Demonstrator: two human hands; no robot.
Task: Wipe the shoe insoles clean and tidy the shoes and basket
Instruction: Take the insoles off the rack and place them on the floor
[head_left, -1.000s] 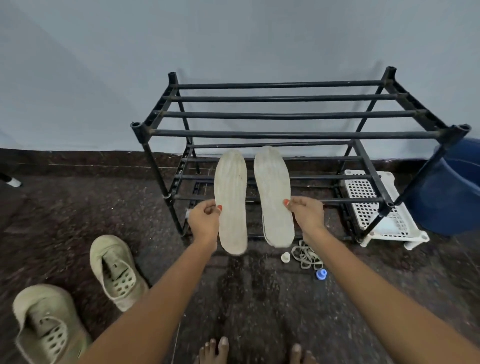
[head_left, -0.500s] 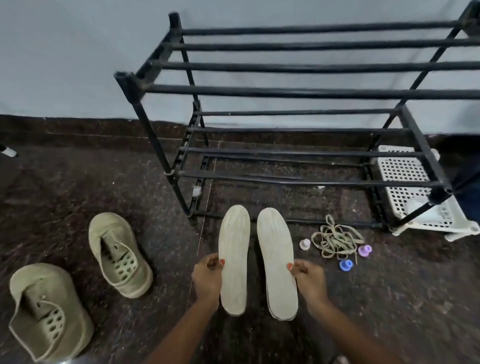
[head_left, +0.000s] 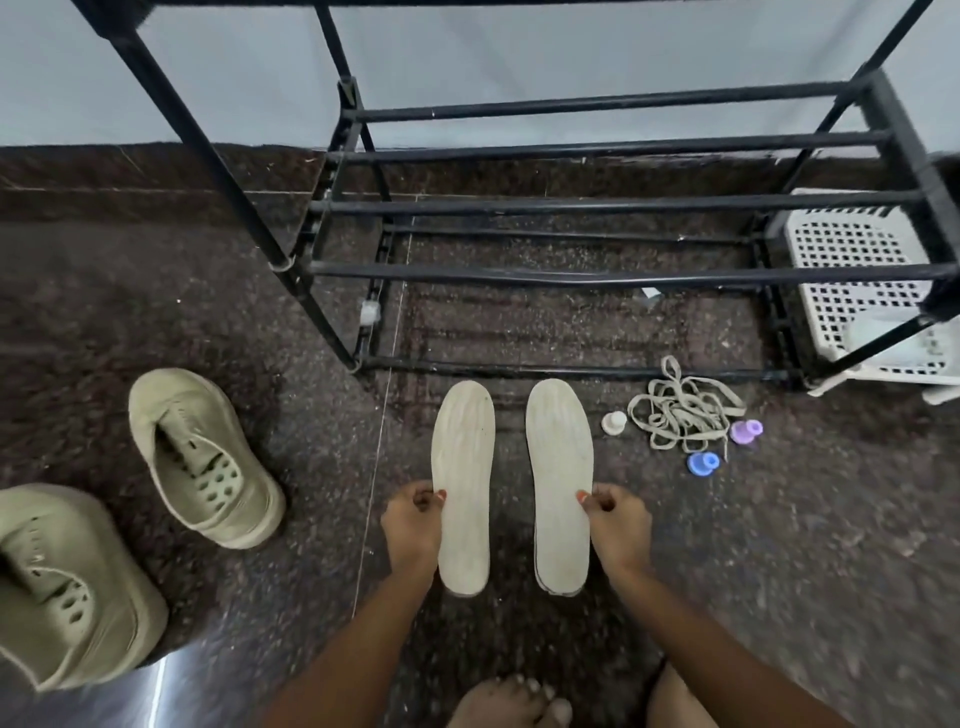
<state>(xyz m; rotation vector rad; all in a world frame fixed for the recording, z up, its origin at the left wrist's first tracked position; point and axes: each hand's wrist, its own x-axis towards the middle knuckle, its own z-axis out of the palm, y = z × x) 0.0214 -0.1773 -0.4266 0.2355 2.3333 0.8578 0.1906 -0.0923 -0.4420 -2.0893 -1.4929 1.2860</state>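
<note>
Lengthwise parallel, left insole (head_left: 462, 467), right insole (head_left: 558, 467) point toes toward rack (head_left: 571, 275); hands (head_left: 413, 525) (head_left: 621, 525) pinching.

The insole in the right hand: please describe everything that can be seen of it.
The insole is flat, off-white and looks like foam or fabric, with faint grey streaks and a thin dark line round its heel edge. Its rounded toe end points towards the black rack, the heel towards the person. The right hand pinches its right edge below the middle. It is parallel to the other insole, apart from it, over the dark floor; whether it touches the floor cannot be told.
</note>
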